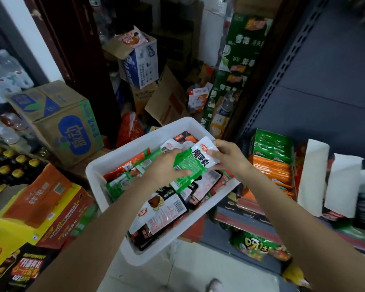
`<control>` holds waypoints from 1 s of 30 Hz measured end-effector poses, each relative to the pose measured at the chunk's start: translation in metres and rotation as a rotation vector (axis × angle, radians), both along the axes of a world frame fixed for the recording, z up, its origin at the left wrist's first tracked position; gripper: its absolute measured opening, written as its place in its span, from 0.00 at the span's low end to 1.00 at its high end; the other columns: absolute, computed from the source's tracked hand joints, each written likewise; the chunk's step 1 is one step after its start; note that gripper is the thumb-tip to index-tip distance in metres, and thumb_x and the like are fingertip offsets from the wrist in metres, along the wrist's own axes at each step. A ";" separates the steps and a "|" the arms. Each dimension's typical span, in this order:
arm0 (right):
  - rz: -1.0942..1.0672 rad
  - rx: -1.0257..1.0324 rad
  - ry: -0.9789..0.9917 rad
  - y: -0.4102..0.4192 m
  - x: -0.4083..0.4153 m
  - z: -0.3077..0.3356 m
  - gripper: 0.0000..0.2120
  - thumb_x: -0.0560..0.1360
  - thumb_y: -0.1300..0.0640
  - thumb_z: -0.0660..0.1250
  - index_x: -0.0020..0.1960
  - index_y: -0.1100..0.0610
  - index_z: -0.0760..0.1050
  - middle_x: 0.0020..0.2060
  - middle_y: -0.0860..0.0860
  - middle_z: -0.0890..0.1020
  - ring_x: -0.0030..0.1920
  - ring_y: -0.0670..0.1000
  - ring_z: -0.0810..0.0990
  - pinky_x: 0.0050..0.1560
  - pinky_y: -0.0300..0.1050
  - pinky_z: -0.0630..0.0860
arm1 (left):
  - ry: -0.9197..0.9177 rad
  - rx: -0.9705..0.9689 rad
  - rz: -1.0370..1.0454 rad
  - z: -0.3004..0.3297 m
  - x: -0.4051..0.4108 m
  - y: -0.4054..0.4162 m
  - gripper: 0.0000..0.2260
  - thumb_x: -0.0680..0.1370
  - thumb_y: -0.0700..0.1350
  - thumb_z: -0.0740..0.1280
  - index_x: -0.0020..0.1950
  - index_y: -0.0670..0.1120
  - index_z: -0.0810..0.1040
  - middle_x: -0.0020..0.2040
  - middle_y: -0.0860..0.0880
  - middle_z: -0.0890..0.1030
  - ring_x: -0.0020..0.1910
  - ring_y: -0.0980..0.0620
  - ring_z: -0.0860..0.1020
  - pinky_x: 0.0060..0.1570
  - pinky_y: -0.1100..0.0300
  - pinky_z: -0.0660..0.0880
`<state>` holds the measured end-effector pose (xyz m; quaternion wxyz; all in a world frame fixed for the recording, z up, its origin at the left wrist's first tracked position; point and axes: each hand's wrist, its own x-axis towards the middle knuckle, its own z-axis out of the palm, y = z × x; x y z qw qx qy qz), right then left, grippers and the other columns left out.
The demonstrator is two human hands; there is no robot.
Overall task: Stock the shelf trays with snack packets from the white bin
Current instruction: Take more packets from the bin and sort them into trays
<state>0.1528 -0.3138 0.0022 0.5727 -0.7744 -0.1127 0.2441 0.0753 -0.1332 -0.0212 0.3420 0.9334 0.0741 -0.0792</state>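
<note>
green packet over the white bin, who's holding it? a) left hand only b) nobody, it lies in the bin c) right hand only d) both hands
d: the left hand grips the lower end of the green packet while the right hand pinches its white top, above the white bin.

brown cardboard box point(57, 121) with blue print sitting at left. dark bottles with yellow caps point(8, 165) standing below it. orange and yellow carton point(40, 199) lying at lower left. tall green carton point(236, 66) leaning upright behind. open blue-and-white box point(139, 60) resting on stacked cartons.
</note>
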 end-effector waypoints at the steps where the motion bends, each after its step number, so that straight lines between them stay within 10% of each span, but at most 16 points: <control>1: -0.055 0.014 -0.015 -0.010 0.000 0.004 0.06 0.77 0.66 0.63 0.43 0.60 0.74 0.36 0.51 0.79 0.33 0.42 0.81 0.34 0.42 0.81 | -0.006 -0.033 -0.021 0.005 0.004 -0.009 0.32 0.72 0.55 0.72 0.71 0.45 0.66 0.66 0.46 0.74 0.65 0.47 0.72 0.60 0.57 0.70; 4: -0.317 -0.037 -0.114 -0.037 0.003 0.010 0.04 0.75 0.63 0.67 0.50 0.60 0.75 0.37 0.50 0.79 0.40 0.48 0.81 0.40 0.50 0.81 | -0.067 -0.220 0.008 0.019 0.016 -0.042 0.22 0.73 0.51 0.72 0.63 0.44 0.74 0.57 0.49 0.78 0.59 0.48 0.76 0.51 0.61 0.70; 7: -0.449 -0.133 0.016 -0.060 0.001 0.020 0.25 0.76 0.51 0.67 0.66 0.61 0.64 0.54 0.58 0.77 0.54 0.58 0.78 0.52 0.55 0.79 | -0.200 -0.144 0.044 0.032 0.025 -0.080 0.11 0.73 0.52 0.72 0.45 0.48 0.73 0.38 0.51 0.77 0.42 0.48 0.76 0.38 0.55 0.69; 14: -0.546 0.356 0.311 -0.138 -0.002 0.032 0.11 0.78 0.55 0.64 0.58 0.58 0.69 0.50 0.58 0.77 0.48 0.56 0.79 0.40 0.50 0.81 | -0.463 0.279 -0.240 0.044 0.022 -0.195 0.15 0.79 0.52 0.63 0.64 0.49 0.71 0.57 0.50 0.72 0.58 0.50 0.73 0.46 0.55 0.71; 21: -0.654 0.495 0.194 -0.259 0.005 0.033 0.12 0.78 0.71 0.55 0.48 0.59 0.74 0.37 0.55 0.83 0.35 0.53 0.82 0.37 0.48 0.80 | -0.257 -0.127 -0.191 0.039 0.044 -0.290 0.27 0.79 0.59 0.57 0.74 0.47 0.62 0.71 0.49 0.67 0.70 0.50 0.66 0.67 0.53 0.65; 30: -0.594 0.204 -0.031 -0.417 0.019 0.040 0.04 0.72 0.62 0.70 0.47 0.60 0.79 0.40 0.55 0.82 0.41 0.53 0.79 0.46 0.50 0.78 | -0.231 -0.319 -0.192 0.036 0.079 -0.434 0.12 0.78 0.42 0.66 0.61 0.42 0.75 0.48 0.49 0.75 0.40 0.56 0.72 0.38 0.68 0.65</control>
